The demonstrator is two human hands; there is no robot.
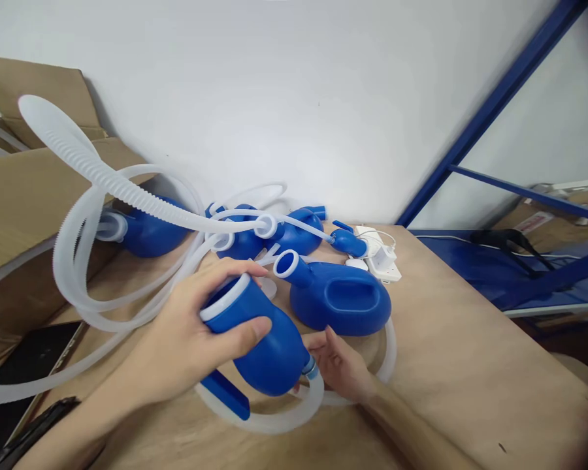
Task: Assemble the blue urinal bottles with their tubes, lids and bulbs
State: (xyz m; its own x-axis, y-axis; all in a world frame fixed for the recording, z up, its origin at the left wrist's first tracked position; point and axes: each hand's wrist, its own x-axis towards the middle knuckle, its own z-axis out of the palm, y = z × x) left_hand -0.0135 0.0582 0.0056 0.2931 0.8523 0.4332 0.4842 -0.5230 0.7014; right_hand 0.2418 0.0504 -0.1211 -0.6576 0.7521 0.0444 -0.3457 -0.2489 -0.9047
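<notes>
My left hand point(189, 336) is wrapped round the wide, white-rimmed mouth of a blue plastic bottle point(262, 343), held tilted just above the wooden table point(470, 365). A translucent white hose point(274, 421) joins the bottle's narrow end and curls beneath it. My right hand point(340, 365) rests at that joint, fingers curled on the hose by the bottle's spout. Just behind lies a second blue bottle with a handle opening point(343, 297).
More blue bottles point(147, 232) and looped corrugated hoses point(93, 166) lie at the back left. A white power strip point(379, 258) sits near the wall. Cardboard boxes point(24, 196) stand left, a blue metal shelf frame point(494, 98) right, a dark flat device point(29, 356) at the lower left.
</notes>
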